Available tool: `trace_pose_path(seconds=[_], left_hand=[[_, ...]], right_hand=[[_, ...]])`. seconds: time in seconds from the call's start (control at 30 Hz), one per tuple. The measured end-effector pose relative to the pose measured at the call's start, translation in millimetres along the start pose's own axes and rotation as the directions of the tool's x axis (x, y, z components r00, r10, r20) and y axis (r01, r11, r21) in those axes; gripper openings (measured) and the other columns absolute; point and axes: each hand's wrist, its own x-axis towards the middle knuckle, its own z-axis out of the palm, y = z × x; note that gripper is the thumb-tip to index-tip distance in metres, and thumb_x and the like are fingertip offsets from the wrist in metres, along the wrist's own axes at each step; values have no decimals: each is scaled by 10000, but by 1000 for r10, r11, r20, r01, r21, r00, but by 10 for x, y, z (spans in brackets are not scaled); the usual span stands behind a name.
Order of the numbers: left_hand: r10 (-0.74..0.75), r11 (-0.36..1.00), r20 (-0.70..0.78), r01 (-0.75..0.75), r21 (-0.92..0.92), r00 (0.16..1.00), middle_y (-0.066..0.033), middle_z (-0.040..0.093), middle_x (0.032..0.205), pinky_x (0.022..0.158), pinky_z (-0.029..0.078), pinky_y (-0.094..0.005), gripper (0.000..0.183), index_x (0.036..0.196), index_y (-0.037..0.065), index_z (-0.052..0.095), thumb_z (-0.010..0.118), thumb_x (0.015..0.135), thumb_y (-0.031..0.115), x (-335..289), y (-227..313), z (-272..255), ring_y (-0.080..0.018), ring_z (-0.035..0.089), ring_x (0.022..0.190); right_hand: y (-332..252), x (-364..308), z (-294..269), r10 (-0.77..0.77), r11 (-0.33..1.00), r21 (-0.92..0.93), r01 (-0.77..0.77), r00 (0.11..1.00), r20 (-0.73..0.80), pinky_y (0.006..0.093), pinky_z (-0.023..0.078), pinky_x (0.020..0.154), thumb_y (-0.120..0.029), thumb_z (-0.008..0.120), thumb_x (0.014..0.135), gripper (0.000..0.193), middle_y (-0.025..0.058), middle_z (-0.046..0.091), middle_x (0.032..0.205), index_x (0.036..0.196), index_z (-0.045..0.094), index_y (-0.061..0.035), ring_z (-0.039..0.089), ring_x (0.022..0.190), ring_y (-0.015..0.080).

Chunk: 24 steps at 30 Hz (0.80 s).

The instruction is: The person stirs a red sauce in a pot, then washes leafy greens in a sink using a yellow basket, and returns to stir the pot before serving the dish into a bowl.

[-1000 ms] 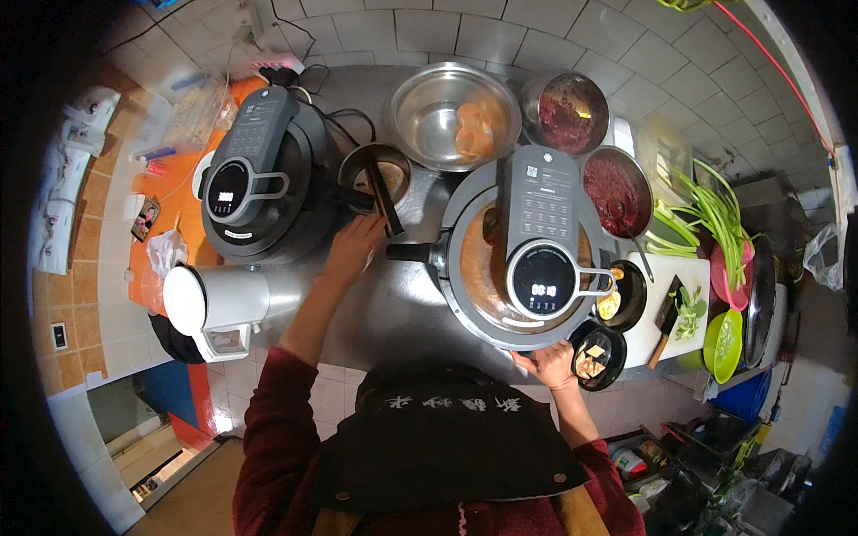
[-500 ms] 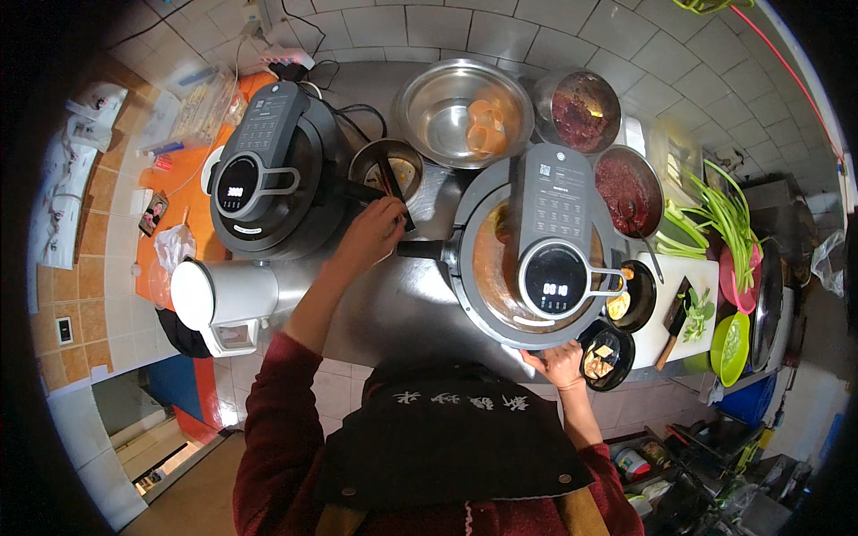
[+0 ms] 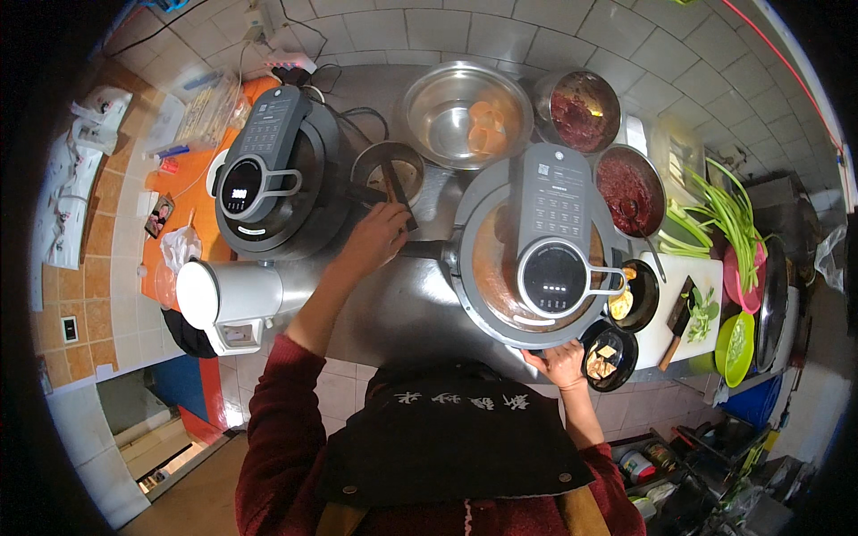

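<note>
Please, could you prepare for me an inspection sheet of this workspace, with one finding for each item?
Surface: metal counter, shiny, crowded along the back.
Things at hand: left cooker and right cooker, lids on; small metal bowl, dark utensil across its rim.
Clutter: white jug; knife on cutting board; shell-like pieces in large bowl.
Left hand: at the dark utensil; grip unclear.
Right hand: by the right cooker's front rim, beside black bowl; contact unclear.
Cables: black cables behind the left cooker.
Surroundings: tiled wall behind the counter.

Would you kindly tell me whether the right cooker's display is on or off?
On: small white marks glow on the display of the right cooker.
</note>
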Motion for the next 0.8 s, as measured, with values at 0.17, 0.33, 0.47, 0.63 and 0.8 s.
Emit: trace_pose_path(seconds=[0.17, 0.33, 0.47, 0.63, 0.8], left_hand=[[6, 1000, -88, -8, -15, 996, -130, 600, 1100, 868, 488, -408, 260, 1016, 18, 599, 671, 767, 35, 57, 83, 44, -332, 572, 1014], [41, 988, -260, 0, 156, 965, -103, 629, 1040, 816, 496, -408, 207, 962, 26, 619, 652, 758, 43, 137, 205, 55, -303, 594, 969], [-265, 905, -177, 308, 295, 948, -102, 649, 1003, 778, 493, -418, 181, 951, 53, 640, 632, 780, 112, 306, 231, 65, -304, 612, 921], [-109, 961, -456, 212, 180, 883, -105, 645, 1002, 772, 496, -434, 171, 995, 90, 629, 585, 856, 179, 558, 50, 44, -320, 615, 918], [-96, 974, -342, 159, 163, 935, -130, 620, 961, 730, 489, -381, 190, 1063, 61, 607, 579, 899, 153, 801, -361, -7, -322, 611, 855]], right_hand=[[-56, 14, -23, 36, 999, 15, -36, 999, -21, 320, 493, 601, -339, 802, 714, 323, 82, 667, 660, 666, 649, -58, 633, 570, 221], [-85, 0, -30, 82, 994, 66, -82, 997, 3, 350, 504, 627, -335, 795, 721, 328, 112, 680, 713, 731, 670, -32, 644, 621, 262], [-97, -103, -82, 134, 983, 97, -154, 974, 184, 414, 485, 800, -347, 795, 682, 452, 151, 684, 905, 945, 666, -2, 648, 864, 308], [-167, -230, -241, 142, 965, 178, -191, 956, 258, 421, 434, 889, -306, 784, 668, 456, 115, 649, 966, 999, 628, -32, 595, 973, 284], [-231, -249, -387, 195, 969, 153, -195, 981, 17, 373, 471, 792, -339, 733, 800, 324, 102, 641, 865, 833, 621, -37, 603, 886, 264]])
